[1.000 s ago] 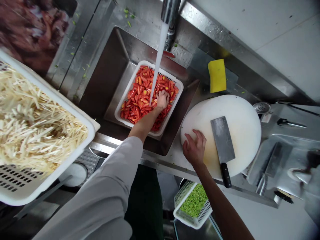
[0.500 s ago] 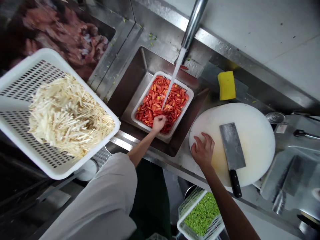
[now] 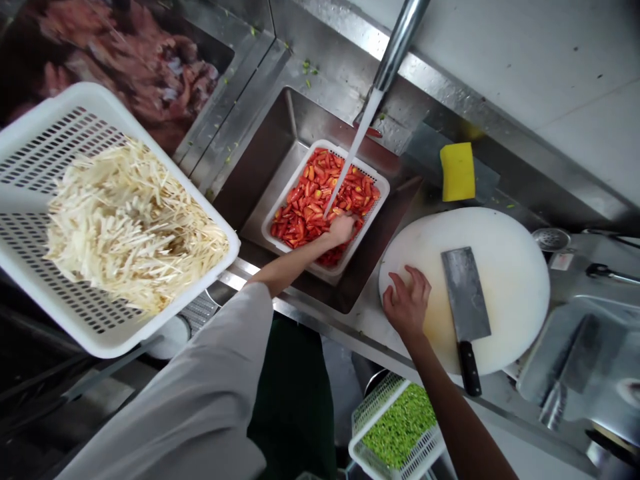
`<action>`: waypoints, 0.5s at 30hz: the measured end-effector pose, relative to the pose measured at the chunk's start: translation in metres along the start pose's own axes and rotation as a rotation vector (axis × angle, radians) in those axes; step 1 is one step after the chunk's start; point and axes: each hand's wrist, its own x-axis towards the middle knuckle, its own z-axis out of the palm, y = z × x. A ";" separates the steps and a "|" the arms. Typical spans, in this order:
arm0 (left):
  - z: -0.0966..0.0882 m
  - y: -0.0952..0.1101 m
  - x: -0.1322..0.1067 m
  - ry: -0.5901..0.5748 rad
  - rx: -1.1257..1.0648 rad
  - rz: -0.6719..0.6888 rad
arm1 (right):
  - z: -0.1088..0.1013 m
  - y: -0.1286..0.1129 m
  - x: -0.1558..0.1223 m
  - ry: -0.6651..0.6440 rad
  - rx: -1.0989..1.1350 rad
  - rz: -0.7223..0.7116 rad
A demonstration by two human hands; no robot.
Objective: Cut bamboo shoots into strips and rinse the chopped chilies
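My left hand [image 3: 341, 229] reaches into a white plastic basket [image 3: 373, 213] of cut red chillies [image 3: 305, 210] standing in the steel sink [image 3: 250, 160]; the fingers are buried among the pieces. Water runs from the tap [image 3: 397, 43] into the basket just beside that hand. My right hand [image 3: 407, 303] lies flat with fingers spread on the left edge of the round white cutting board [image 3: 500, 267]. A cleaver [image 3: 465, 303] rests on the board to the right of that hand, not touched.
A large white basket [image 3: 30, 147] of pale shredded strips [image 3: 130, 227] sits at the left. Raw meat [image 3: 110, 60] fills the far-left basin. A yellow sponge [image 3: 457, 171] lies behind the board. A small basket of chopped greens [image 3: 397, 427] stands below the counter.
My left hand has shifted about inside the chilli basket, from the near rim rightward under the water stream. My right hand has stayed on the board. The view has moved slightly.
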 end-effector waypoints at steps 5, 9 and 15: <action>0.004 0.001 0.090 -0.120 0.089 0.100 | -0.001 0.002 -0.001 -0.026 0.002 -0.008; 0.015 -0.036 0.087 -0.090 0.083 0.123 | -0.001 0.002 -0.003 -0.035 -0.005 0.009; 0.013 -0.076 0.002 -0.050 0.060 0.036 | 0.000 0.000 -0.003 -0.028 0.034 0.035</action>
